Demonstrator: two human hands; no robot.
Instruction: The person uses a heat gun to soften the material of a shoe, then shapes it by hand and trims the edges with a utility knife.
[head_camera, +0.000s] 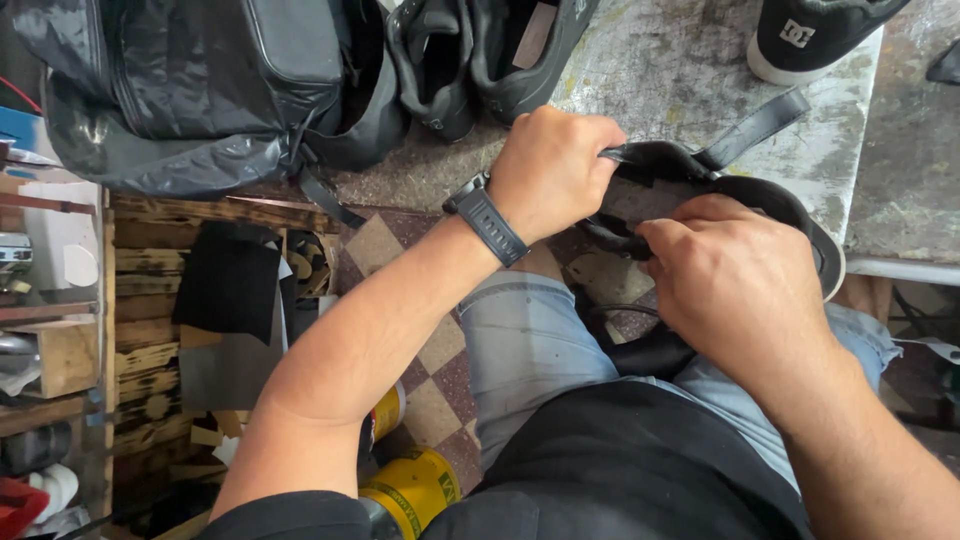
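A black shoe (760, 200) with a pale sole edge rests over my lap, its opening facing me and a black strap trailing up to the right. My left hand (550, 170), with a black watch on the wrist, is closed on the shoe's upper rim at the left. My right hand (735, 280) pinches the inner lining of the shoe from below and covers most of its near side. What my fingertips hold inside the shoe is hidden.
A black backpack (190, 90) lies at the upper left beside a pair of dark shoes (480, 60). A black-and-white sneaker (815, 35) sits on the worn work surface (680, 70). Wooden crates with leather scraps (225, 285) stand left; yellow cans (415, 485) sit on the checkered floor.
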